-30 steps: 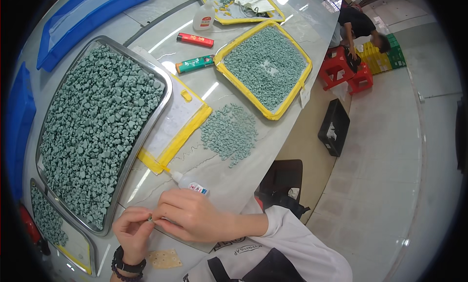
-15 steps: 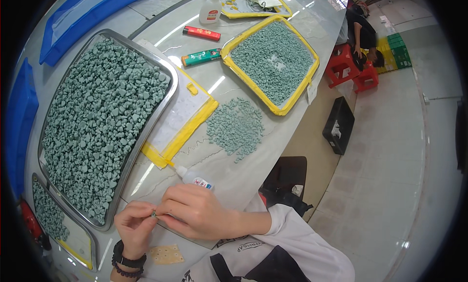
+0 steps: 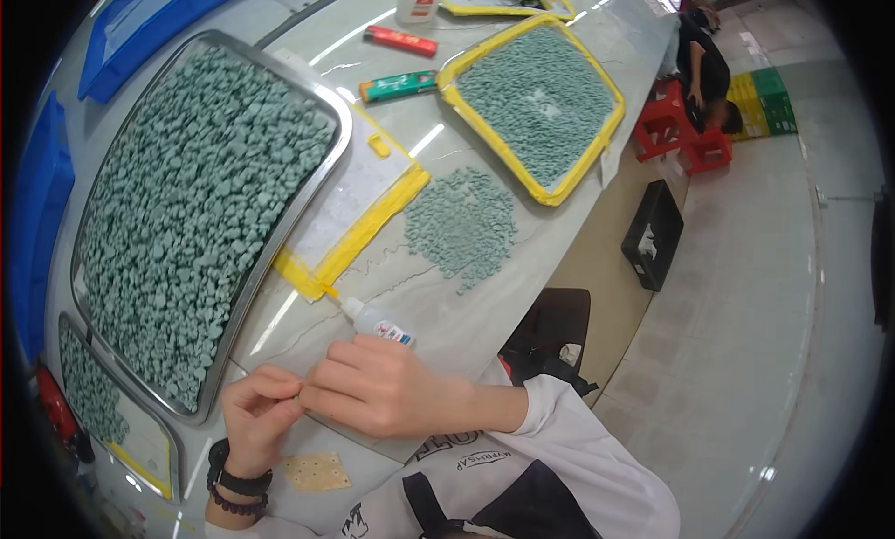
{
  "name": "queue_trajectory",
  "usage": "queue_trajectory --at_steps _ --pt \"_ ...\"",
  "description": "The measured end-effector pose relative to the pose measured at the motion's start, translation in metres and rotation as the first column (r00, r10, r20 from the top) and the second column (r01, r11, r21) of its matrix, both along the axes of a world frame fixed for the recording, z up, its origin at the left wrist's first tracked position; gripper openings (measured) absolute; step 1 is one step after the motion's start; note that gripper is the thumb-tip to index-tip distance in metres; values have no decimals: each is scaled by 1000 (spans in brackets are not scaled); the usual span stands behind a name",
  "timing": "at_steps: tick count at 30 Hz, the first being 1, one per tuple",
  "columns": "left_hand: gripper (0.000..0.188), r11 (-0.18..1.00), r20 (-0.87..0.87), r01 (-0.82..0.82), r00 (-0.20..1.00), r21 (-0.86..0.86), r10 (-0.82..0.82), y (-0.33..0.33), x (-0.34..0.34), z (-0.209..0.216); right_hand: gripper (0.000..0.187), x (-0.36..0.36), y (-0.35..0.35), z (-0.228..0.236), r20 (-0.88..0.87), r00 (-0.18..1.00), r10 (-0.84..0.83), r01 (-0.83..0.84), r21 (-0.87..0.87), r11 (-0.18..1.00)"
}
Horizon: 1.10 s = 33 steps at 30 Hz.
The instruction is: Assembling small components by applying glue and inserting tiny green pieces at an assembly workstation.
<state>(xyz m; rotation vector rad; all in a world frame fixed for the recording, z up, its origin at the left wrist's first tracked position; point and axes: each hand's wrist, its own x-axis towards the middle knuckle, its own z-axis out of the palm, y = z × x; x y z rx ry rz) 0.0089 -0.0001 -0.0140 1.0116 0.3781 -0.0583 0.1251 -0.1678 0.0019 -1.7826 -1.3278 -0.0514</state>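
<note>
My left hand (image 3: 256, 418), with a dark watch and a beaded bracelet at its wrist, is closed in a pinch. Its fingertips meet those of my right hand (image 3: 368, 390), which is closed as well. Between them is a small green stone, almost wholly hidden by the fingers. Just beyond my right hand lies a small white squeeze bottle (image 3: 378, 324) with a yellow tip. A big metal tray (image 3: 340, 157) full of green stones stands to the left. Next to my left wrist lies a tan card (image 3: 317, 472) with small marks.
Loose green stones (image 3: 461, 227) lie spread on the table. Behind them is a yellow-edged tray (image 3: 550, 200) of stones. A green box (image 3: 398, 86), a red box (image 3: 401, 41) and a clear bottle (image 3: 417, 3) lie farther back. Blue trays (image 3: 42, 231) line the left. A person (image 3: 704, 73) bends down beyond.
The view has shifted slightly, so the table's things sit a little higher and to the right. My fingers have closed in more, and the green stone between them shows less.
</note>
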Motion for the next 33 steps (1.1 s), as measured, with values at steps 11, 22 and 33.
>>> queue_trajectory --at_steps 11,22,33 --pt "24 994 48 109 993 10 -109 4 4 11 28 -3 7 2 -300 949 98 -108 -16 994" --pt "25 985 -20 110 993 -130 -114 4 3 11 22 -5 8 10 -432 901 44 -102 -111 989" --pt "21 989 104 145 985 -35 -141 -2 5 8 23 -5 -1 18 -348 937 -16 -61 -209 976"
